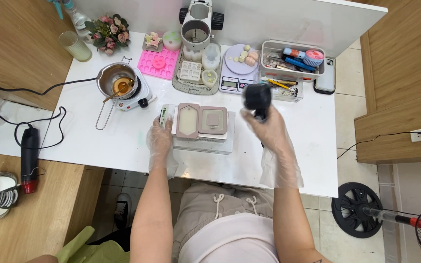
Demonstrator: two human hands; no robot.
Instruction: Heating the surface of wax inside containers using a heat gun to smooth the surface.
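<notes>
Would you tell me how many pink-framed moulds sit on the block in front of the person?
2: one pink-framed mould near the left hand, the other to its right.

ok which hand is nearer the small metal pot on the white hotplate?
Left. The left hand rests at the left edge of the pink moulds, just right of and below the small metal pot; the right hand, holding a black heat gun, is much farther right.
</notes>
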